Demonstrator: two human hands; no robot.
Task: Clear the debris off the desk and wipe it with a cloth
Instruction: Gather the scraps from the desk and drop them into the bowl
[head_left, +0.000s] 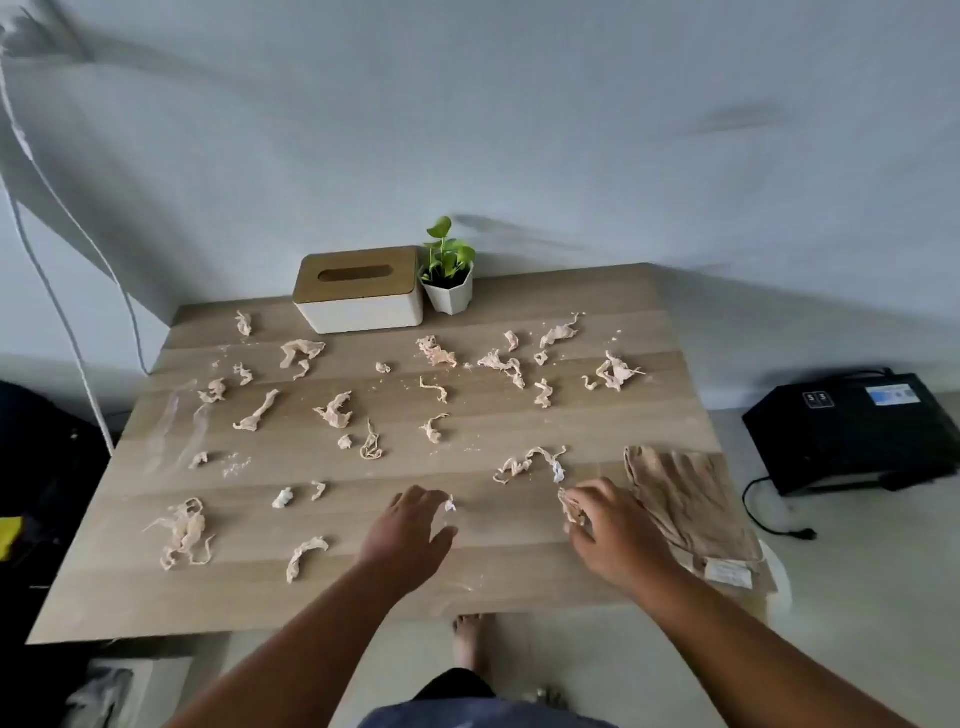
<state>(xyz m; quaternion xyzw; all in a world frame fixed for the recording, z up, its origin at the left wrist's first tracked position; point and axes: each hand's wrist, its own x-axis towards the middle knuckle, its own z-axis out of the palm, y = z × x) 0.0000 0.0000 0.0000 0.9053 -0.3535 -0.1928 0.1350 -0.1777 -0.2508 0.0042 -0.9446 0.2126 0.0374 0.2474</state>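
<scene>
We see scraps (332, 410) strewn over the worktop (519, 566); our left hand (410, 535) hovers, grip spread wide, fingertips by a white scrap (450, 504); our right hand (613, 530) pinches a scrap (571, 509); the cloth (685, 499) lies folded just right of it.

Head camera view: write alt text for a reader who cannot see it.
A person's right hand grips a crumpled scrap while the left hand reaches, fingers spread, toward a small white bit on a wooden desk strewn with twisted paper scraps. A folded beige cloth lies at the right edge; a tissue box and potted plant stand at the back.
</scene>
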